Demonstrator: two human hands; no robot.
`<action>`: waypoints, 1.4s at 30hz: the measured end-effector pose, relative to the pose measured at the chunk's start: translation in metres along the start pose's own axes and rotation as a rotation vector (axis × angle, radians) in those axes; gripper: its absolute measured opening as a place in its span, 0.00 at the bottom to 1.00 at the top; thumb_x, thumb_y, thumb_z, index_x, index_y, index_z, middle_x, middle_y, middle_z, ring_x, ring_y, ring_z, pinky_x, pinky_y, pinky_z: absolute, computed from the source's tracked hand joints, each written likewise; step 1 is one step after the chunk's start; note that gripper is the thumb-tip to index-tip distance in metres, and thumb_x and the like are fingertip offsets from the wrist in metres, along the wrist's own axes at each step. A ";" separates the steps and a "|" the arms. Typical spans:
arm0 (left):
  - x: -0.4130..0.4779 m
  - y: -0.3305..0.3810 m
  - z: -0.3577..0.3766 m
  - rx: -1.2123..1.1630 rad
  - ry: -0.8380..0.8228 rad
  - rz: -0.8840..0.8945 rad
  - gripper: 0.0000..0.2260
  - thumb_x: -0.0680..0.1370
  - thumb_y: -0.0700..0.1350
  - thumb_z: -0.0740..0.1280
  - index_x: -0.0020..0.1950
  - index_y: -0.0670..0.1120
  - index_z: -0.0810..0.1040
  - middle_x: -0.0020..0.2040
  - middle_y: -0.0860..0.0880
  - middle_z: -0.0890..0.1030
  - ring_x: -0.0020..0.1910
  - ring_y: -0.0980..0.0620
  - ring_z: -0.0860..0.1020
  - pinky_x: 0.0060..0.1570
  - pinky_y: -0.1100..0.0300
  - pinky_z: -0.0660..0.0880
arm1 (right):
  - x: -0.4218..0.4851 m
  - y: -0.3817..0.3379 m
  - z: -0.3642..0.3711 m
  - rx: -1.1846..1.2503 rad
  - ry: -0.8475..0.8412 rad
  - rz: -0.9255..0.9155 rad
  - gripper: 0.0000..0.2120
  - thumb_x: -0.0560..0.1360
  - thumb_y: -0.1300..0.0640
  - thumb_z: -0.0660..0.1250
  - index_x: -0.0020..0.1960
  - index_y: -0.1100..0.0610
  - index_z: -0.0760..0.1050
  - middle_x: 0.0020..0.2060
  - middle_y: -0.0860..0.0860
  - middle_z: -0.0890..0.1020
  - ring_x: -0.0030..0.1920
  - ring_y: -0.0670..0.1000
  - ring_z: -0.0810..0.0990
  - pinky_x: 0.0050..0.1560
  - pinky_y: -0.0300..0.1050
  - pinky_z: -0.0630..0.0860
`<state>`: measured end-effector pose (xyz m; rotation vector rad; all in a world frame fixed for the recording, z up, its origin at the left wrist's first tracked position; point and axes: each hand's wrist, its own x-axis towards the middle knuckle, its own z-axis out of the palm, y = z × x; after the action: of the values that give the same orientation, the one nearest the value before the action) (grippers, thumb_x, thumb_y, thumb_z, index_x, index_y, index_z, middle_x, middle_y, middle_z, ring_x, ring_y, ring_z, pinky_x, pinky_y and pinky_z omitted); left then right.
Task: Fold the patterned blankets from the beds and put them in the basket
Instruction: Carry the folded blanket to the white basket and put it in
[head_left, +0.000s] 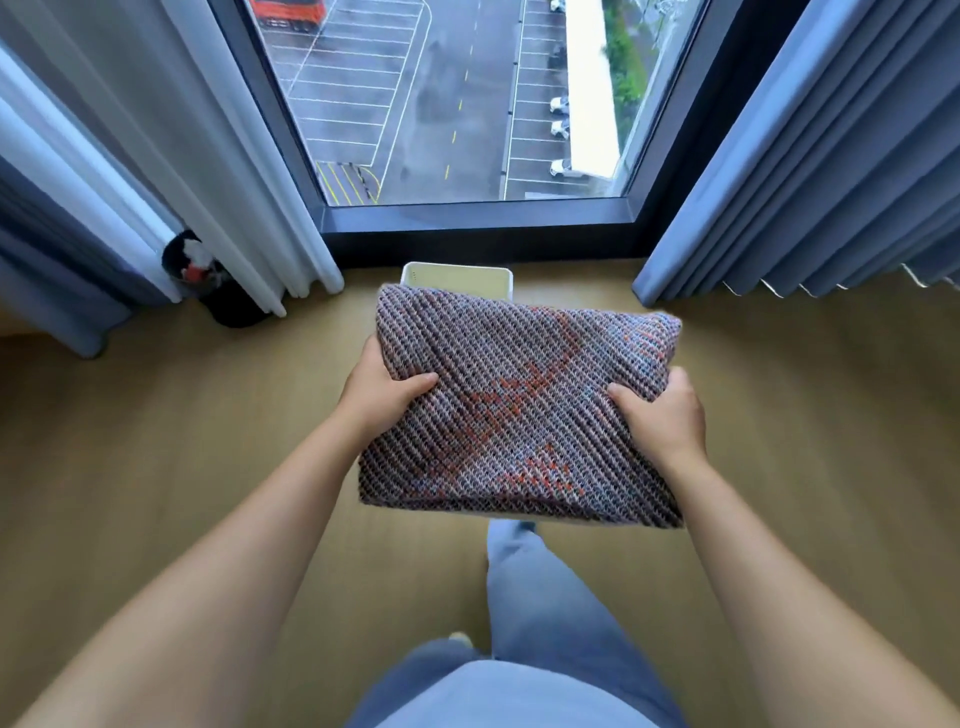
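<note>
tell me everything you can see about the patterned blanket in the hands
The patterned blanket is folded into a thick, roughly rectangular bundle of coarse woven-looking fabric, diagonal ribs in grey, purple and blue with orange-red patches. It is held roughly flat above the wooden floor. The left hand grips its left edge, the right hand its right edge, thumbs on top. Its far edge hides most of the pale basket beyond.

The folded woven blanket is grey-mauve, with fine diagonal ribbing and blotches of orange-red and pale blue across its middle. At its far edge, the plastic basket is pale cream. The wooden floor is light tan. The right pleated curtain is blue. The near trousers are faded blue.
</note>
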<state>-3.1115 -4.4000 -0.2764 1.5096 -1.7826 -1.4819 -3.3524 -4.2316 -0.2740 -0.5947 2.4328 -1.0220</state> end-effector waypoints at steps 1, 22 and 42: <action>0.027 0.005 0.002 0.009 -0.001 -0.006 0.33 0.69 0.45 0.74 0.69 0.48 0.61 0.63 0.47 0.74 0.62 0.47 0.73 0.65 0.46 0.67 | 0.024 -0.008 0.009 0.003 -0.008 0.002 0.17 0.68 0.49 0.71 0.51 0.55 0.69 0.50 0.55 0.80 0.49 0.57 0.78 0.48 0.46 0.71; 0.509 0.037 0.024 -0.138 -0.181 -0.476 0.24 0.67 0.32 0.73 0.61 0.41 0.72 0.55 0.46 0.79 0.47 0.49 0.77 0.46 0.58 0.72 | 0.400 -0.130 0.202 -0.100 -0.051 0.231 0.20 0.71 0.56 0.69 0.59 0.58 0.67 0.57 0.58 0.76 0.57 0.59 0.74 0.58 0.50 0.70; 0.750 -0.305 0.094 0.317 -0.016 -0.336 0.26 0.69 0.42 0.74 0.63 0.41 0.69 0.61 0.44 0.77 0.59 0.47 0.74 0.54 0.63 0.67 | 0.574 0.064 0.559 -0.284 -0.221 0.225 0.22 0.72 0.57 0.68 0.62 0.60 0.65 0.59 0.59 0.72 0.60 0.58 0.71 0.59 0.50 0.67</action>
<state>-3.3065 -4.9733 -0.8225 2.0428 -1.9143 -1.4045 -3.5324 -4.8085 -0.8033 -0.4808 2.3947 -0.4968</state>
